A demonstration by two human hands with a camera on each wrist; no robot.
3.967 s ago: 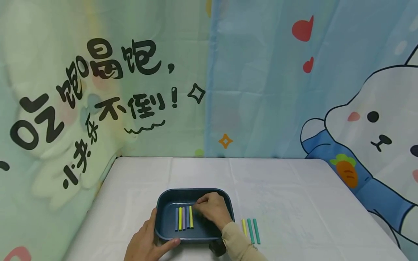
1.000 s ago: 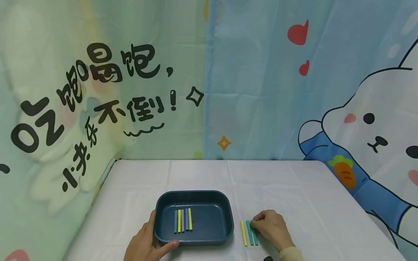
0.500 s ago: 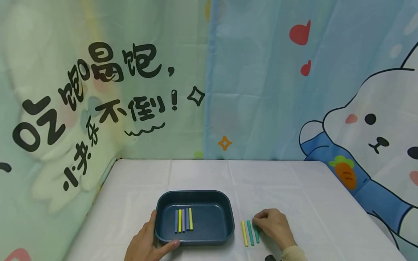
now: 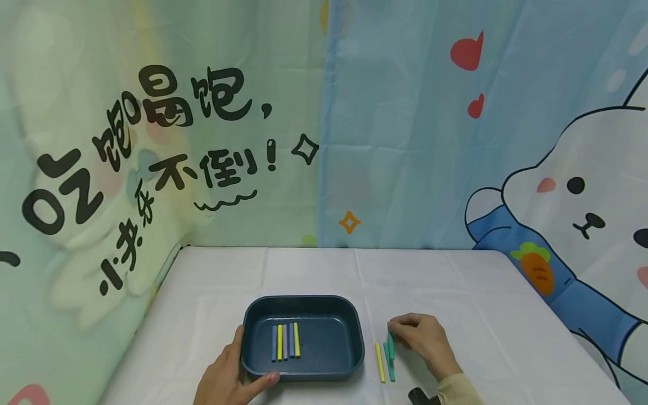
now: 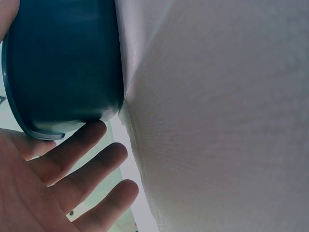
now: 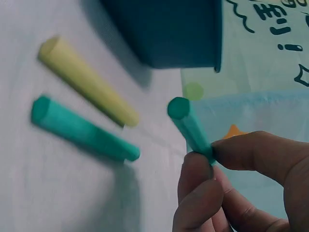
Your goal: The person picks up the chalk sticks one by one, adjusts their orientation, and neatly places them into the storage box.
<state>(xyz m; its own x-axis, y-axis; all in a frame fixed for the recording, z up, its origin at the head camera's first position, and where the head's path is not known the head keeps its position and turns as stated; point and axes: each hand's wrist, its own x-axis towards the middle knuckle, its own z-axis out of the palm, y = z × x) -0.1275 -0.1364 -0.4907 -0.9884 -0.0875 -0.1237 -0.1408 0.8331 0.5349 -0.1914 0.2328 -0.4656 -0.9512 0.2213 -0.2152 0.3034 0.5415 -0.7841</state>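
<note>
My right hand (image 4: 421, 341) pinches a green chalk stick (image 6: 189, 126) between thumb and fingertips, its free end pointing toward the camera in the right wrist view. Below it on the white cloth lie another green chalk (image 6: 82, 128) and a yellow chalk (image 6: 87, 79), side by side. With straight fingers, my left hand (image 4: 229, 372) touches the dark blue tray (image 4: 329, 346) at its left side, thumb on the front rim. Several blue, yellow and purple chalks (image 4: 280, 343) lie in a row in the tray's left half. The left wrist view shows the tray's outer wall (image 5: 63, 58) beside spread fingers (image 5: 91, 176).
A white cloth (image 4: 455, 304) covers the table, with some creases. Behind and to the left hang printed curtains (image 4: 395, 140) with lettering and a cartoon bear. A dark object (image 4: 421, 396) sits by my right sleeve (image 4: 458, 389).
My right hand has gone from the tray to the chalks at the right and lifted the rightmost green one, moving it slightly up and left. The left hand stays at the tray.
</note>
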